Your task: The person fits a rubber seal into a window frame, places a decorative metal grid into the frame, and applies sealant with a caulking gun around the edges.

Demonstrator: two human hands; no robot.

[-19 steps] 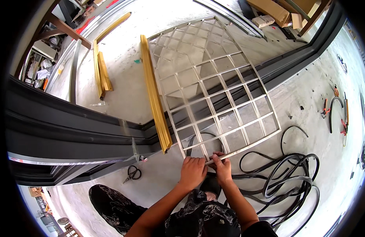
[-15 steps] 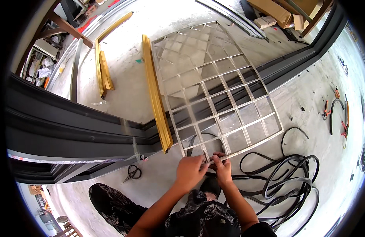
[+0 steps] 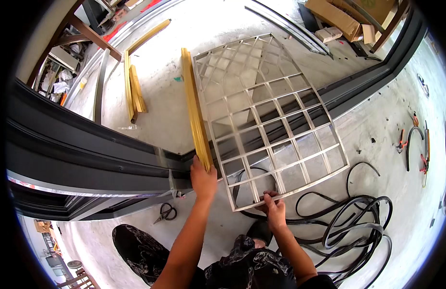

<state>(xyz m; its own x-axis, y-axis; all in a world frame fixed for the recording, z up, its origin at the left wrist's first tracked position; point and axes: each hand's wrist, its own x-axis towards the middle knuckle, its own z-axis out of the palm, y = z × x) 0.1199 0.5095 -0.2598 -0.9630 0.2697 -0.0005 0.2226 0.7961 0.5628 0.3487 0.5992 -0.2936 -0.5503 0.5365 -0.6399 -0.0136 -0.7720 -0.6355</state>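
A metal lattice panel (image 3: 276, 119) with a pale frame and crossing bars lies across the dark grey door-frame profiles, its near edge towards me. My right hand (image 3: 275, 210) grips that near edge between thumb and fingers. Along the panel's left side runs a long gold-coloured metal profile (image 3: 196, 108). My left hand (image 3: 203, 182) is closed round its near end, which the hand partly hides.
Dark grey frame profiles (image 3: 88, 144) cross the floor from left to upper right. Coiled black rubber strip (image 3: 351, 226) lies right of my legs. Scissors (image 3: 166, 212) rest left of my arms. Pliers (image 3: 401, 142), cardboard boxes (image 3: 331, 17) and gold pieces (image 3: 131, 91) lie around.
My left hand has left the panel's near edge and moved up and left onto the gold profile's end. My right hand keeps hold of the panel. The view has shifted slightly.
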